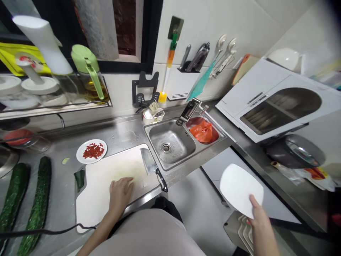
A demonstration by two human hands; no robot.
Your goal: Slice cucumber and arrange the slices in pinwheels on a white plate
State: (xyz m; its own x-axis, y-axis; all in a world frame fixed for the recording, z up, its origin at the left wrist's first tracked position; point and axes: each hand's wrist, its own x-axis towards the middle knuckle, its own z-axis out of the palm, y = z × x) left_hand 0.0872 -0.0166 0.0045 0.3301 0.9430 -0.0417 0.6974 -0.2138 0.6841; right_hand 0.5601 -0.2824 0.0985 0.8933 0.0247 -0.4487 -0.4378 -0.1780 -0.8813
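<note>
In my right hand point(257, 217) is a white plate point(238, 186), gripped at its near edge with the thumb on top and held out over the floor, right of the sink. My left hand point(121, 192) rests on the white cutting board point(96, 199), fingers loosely bent and apart, with nothing visible in them. A knife point(161, 179) with a black handle lies along the board's right end. Beside the left edge is a cucumber end piece point(79, 179). Behind the board stands a small white plate point(80, 155) of chopped red pieces point(93, 150).
Two whole cucumbers point(37, 202) lie at the left, with a black cord point(48, 232) crossing them. The sink point(170, 142) has a faucet point(190, 110) and a red plastic bag point(202, 131) in its smaller basin. A white cabinet point(282, 99) and a rice cooker point(295, 151) stand right.
</note>
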